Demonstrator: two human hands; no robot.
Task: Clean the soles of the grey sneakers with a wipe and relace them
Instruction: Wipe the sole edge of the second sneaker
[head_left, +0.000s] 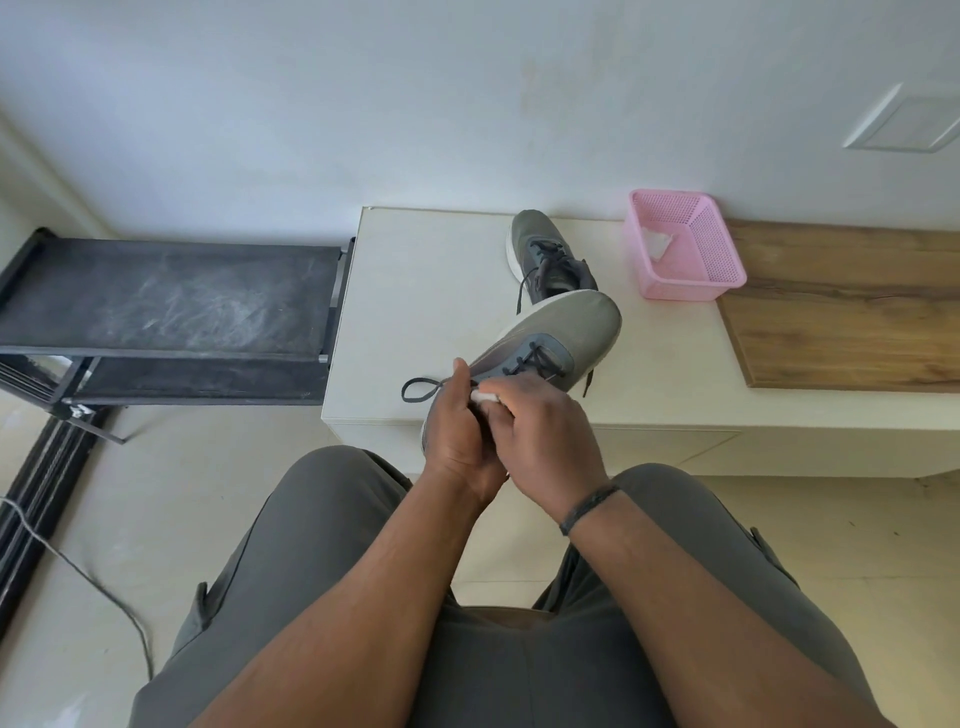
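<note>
A grey sneaker (563, 330) with a white sole is held above the front edge of the cream bench (415, 312), toe pointing away to the right. My left hand (457, 436) grips its heel end, and a dark lace loop (421, 388) sticks out to the left of that hand. My right hand (545, 436) holds a small white wipe (483, 397) against the shoe near the heel. The second grey sneaker (545, 249) lies on the bench behind, laces loose.
A pink mesh basket (691, 280) with white wipe material inside stands on the bench at the right, next to a wooden panel (857, 312). A black shoe rack (166, 301) stands left of the bench. A cable (88, 582) runs across the floor.
</note>
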